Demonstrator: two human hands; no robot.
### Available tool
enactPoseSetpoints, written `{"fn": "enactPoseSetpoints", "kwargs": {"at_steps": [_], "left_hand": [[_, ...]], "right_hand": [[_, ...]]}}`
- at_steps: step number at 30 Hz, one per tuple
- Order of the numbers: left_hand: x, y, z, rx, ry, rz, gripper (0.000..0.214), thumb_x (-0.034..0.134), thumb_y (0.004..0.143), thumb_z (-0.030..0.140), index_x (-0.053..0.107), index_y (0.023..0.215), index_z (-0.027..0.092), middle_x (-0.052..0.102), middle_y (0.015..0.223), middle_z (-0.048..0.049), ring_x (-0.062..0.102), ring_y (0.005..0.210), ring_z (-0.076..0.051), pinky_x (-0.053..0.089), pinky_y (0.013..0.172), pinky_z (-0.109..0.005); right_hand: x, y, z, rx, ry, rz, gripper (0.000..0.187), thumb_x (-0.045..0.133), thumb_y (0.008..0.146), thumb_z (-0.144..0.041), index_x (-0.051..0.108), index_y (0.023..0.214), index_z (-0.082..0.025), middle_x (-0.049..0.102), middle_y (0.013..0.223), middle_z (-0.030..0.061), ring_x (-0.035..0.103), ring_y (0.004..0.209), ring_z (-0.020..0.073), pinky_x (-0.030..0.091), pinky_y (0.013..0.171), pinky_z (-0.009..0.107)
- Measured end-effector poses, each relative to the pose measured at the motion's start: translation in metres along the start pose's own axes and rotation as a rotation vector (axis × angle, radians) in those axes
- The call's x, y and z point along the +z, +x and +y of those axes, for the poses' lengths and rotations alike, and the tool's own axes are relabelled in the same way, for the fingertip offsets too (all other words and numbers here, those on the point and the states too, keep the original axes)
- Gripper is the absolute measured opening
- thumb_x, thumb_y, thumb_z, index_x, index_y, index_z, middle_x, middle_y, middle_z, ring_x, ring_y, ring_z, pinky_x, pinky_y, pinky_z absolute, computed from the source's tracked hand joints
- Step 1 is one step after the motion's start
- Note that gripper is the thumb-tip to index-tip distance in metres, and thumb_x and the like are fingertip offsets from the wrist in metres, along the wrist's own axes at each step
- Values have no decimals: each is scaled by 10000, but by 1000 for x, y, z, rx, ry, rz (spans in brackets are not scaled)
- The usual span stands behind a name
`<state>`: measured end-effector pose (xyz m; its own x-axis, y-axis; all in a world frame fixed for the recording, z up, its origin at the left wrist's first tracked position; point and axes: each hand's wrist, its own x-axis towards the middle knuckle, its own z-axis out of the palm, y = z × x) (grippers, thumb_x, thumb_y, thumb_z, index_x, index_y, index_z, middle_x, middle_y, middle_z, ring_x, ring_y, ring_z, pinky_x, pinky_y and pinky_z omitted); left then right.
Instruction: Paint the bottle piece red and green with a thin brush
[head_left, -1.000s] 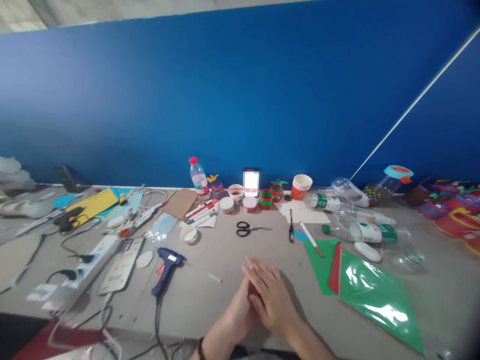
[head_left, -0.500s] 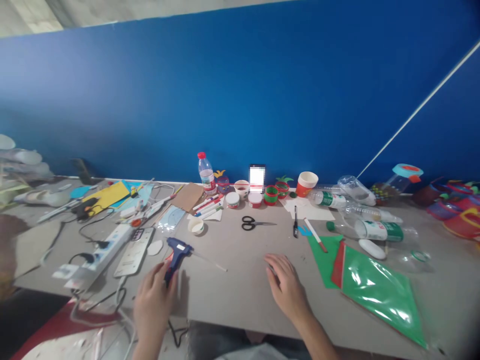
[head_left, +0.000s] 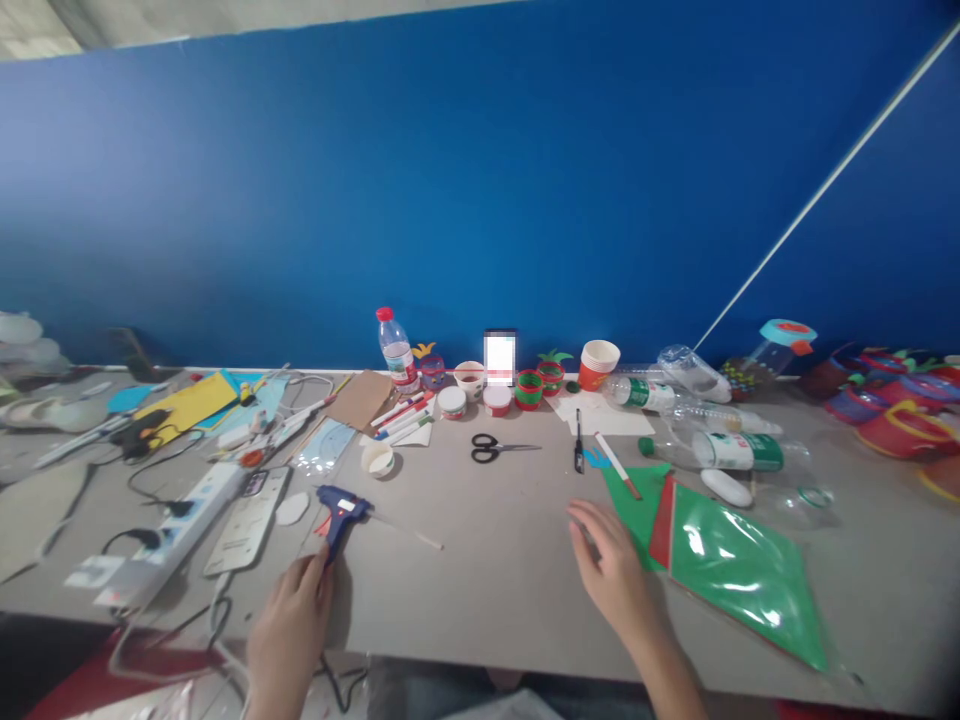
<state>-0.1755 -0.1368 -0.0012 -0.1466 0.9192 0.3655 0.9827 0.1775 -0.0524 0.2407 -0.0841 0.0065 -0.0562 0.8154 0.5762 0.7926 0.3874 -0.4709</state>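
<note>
My left hand [head_left: 289, 625] lies at the near edge of the grey table [head_left: 487, 560], its fingertips at the handle of a blue glue gun [head_left: 337, 515]; whether it grips the gun I cannot make out. A thin glue stick pokes out of the gun toward the right. My right hand [head_left: 615, 570] rests flat on the table with fingers spread, just left of a stack of green sheets [head_left: 720, 560] with a red strip. It holds nothing.
Black scissors [head_left: 491, 449], a pen [head_left: 578, 453], markers, small cups, a red paper cup [head_left: 598, 364] and several plastic bottles [head_left: 697, 420] lie further back. A power strip [head_left: 169, 535] with cords sits at the left. A blue wall stands behind.
The hands were together at the table's middle. The left hand went to the glue gun and stayed near its handle; the right hand slid right toward the green sheets.
</note>
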Motion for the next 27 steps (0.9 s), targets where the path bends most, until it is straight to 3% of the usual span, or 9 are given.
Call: {"fn": "enactPoseSetpoints", "kwargs": {"at_steps": [5, 10, 11, 13, 15, 17, 19, 23, 27], "left_hand": [[-12, -1, 6, -16, -17, -17, 362, 368, 1003, 271, 586, 1271, 163, 696, 1124, -110, 676, 939, -248, 523, 696, -313], [-26, 8, 35, -128, -174, 214, 428, 459, 949, 372, 546, 1308, 156, 636, 1235, -167, 653, 1040, -332, 535, 829, -430], [-28, 10, 48, -106, -288, 220, 394, 464, 946, 358, 564, 1281, 176, 641, 1228, -152, 645, 1078, -322, 533, 868, -429], [-35, 15, 85, 70, -535, 156, 305, 468, 943, 337, 626, 1175, 217, 689, 1145, -108, 663, 1062, -284, 541, 904, -402], [-44, 19, 132, 317, -722, -68, 293, 469, 954, 313, 637, 1182, 238, 701, 1167, -90, 670, 1081, -249, 542, 935, -359], [-55, 23, 184, 610, -767, -326, 371, 521, 943, 330, 580, 1301, 253, 646, 1311, -87, 621, 1195, -256, 503, 1019, -363], [-61, 27, 232, 888, -765, -467, 507, 600, 901, 365, 514, 1376, 211, 597, 1380, -111, 587, 1241, -285, 479, 1053, -389], [-52, 36, 301, 1139, -686, -481, 560, 597, 909, 372, 488, 1373, 78, 545, 1413, -192, 529, 1297, -314, 444, 1080, -422], [-28, 46, 336, 1107, -626, -378, 631, 593, 918, 416, 439, 1411, 53, 485, 1473, -201, 482, 1350, -308, 394, 1122, -422]], "right_hand": [[-49, -12, 57, 78, -170, 79, 227, 458, 967, -275, 635, 1086, -200, 710, 1077, 137, 656, 1018, 283, 513, 928, 484], [-72, -43, 94, 94, -351, 17, 328, 439, 965, -405, 600, 1137, -177, 677, 1146, 178, 636, 1075, 336, 526, 888, 502], [-72, -49, 98, 103, -384, 1, 364, 438, 965, -439, 589, 1164, -175, 667, 1171, 185, 631, 1085, 343, 525, 888, 508], [-70, -60, 103, 104, -430, -13, 443, 429, 961, -507, 567, 1205, -165, 652, 1201, 199, 622, 1109, 356, 521, 897, 519], [-68, -66, 106, 97, -461, -21, 507, 412, 957, -555, 553, 1225, -148, 643, 1216, 215, 613, 1131, 371, 513, 907, 536], [-67, -66, 107, 101, -479, -32, 527, 407, 954, -570, 555, 1227, -144, 642, 1223, 221, 608, 1142, 382, 504, 913, 560], [-67, -59, 106, 117, -473, -45, 498, 415, 953, -554, 569, 1213, -159, 645, 1228, 213, 609, 1144, 382, 493, 926, 578], [-63, -26, 101, 115, -324, -100, 382, 454, 961, -440, 581, 1207, -177, 669, 1212, 172, 628, 1136, 316, 516, 943, 484], [-50, 17, 100, 134, -255, -186, 289, 475, 944, -330, 621, 1162, -207, 720, 1129, 120, 680, 1048, 267, 537, 908, 411]]}}
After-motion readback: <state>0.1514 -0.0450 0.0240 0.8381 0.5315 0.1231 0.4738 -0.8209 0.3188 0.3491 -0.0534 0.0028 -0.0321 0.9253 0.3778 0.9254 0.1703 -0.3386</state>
